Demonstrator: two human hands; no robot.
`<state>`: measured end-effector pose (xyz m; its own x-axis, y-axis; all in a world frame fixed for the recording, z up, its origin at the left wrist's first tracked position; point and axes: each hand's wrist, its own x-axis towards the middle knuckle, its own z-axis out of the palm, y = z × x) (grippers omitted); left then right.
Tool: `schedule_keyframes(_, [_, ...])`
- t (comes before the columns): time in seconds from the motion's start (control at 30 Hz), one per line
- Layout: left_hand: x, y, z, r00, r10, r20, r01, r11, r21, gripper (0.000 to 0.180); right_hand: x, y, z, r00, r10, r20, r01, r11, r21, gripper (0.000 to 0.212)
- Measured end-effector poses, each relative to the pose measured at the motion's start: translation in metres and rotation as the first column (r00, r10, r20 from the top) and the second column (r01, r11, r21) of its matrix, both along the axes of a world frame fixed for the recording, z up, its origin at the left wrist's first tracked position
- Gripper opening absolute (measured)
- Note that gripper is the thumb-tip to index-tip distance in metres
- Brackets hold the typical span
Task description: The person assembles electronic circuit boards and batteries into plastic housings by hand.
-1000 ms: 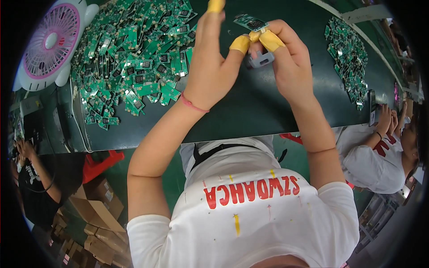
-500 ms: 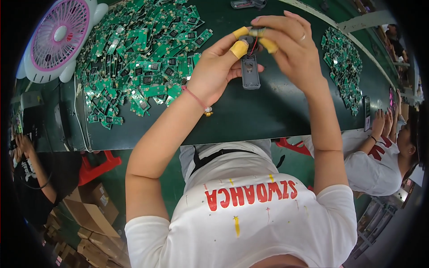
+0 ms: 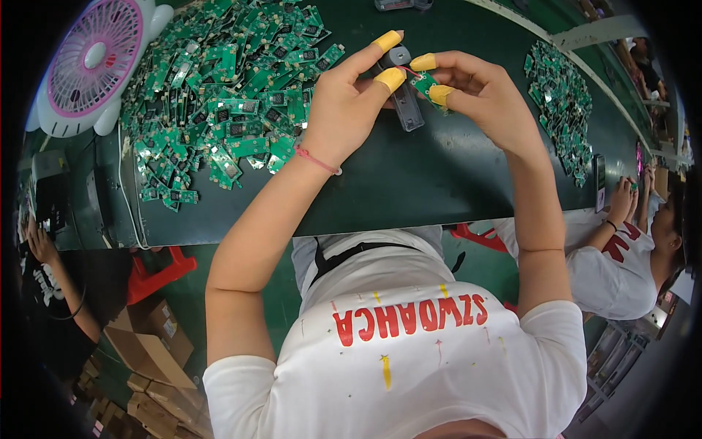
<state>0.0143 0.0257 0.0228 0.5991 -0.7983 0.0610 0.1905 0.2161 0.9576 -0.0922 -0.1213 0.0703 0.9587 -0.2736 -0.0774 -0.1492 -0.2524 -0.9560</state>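
Note:
My left hand (image 3: 345,111) is closed around a long grey plastic housing (image 3: 408,111), which slants with its round end away from me and its hollow side showing. Between the thumb and forefinger of my right hand (image 3: 488,91) is a small green circuit board (image 3: 423,84), held just right of the housing. A thin red wire (image 3: 412,72) runs from the board toward the housing; its far end is hidden by my left thumb. Yellow finger covers are on the thumb and forefinger of both hands.
A wide heap of green circuit boards (image 3: 227,110) covers the table's left side, beside a pink-and-white fan (image 3: 95,55). Another heap of boards (image 3: 559,110) lies at the right. A grey housing (image 3: 402,4) sits at the far edge. Co-workers sit on both sides.
My right hand has come down and turned, and the green board now shows in its pinch. The housing has gone from nearly upright to slanted, its round end a little farther left and away.

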Motion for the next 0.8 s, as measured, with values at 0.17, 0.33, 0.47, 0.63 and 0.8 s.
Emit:
schedule_keyframes(0.17, [-0.001,-0.001,0.006,0.996,0.065,0.067,-0.064,0.998,-0.018,0.038,0.002,0.014,-0.018,0.977,-0.110,0.185,0.105,0.994,0.039,0.026])
schedule_keyframes(0.33, [0.000,0.001,0.011,0.991,0.086,0.101,-0.091,0.995,0.044,0.037,0.005,0.011,-0.029,0.972,-0.037,0.233,0.030,0.999,0.035,0.027])
schedule_keyframes(0.47, [0.005,0.005,0.011,0.996,0.039,0.082,-0.046,0.994,0.095,0.044,0.007,0.012,-0.030,0.964,-0.014,0.264,0.026,0.999,-0.042,0.027])
schedule_keyframes(0.63, [0.004,0.004,0.022,0.995,0.057,-0.087,-0.052,0.996,0.066,0.040,0.007,0.015,-0.033,0.954,-0.026,0.297,0.022,1.000,0.016,0.026])
schedule_keyframes(0.8, [0.005,0.005,0.024,0.996,0.058,-0.074,-0.053,0.997,0.057,0.040,0.008,0.019,-0.032,0.954,-0.053,0.295,0.025,0.995,0.097,0.026])
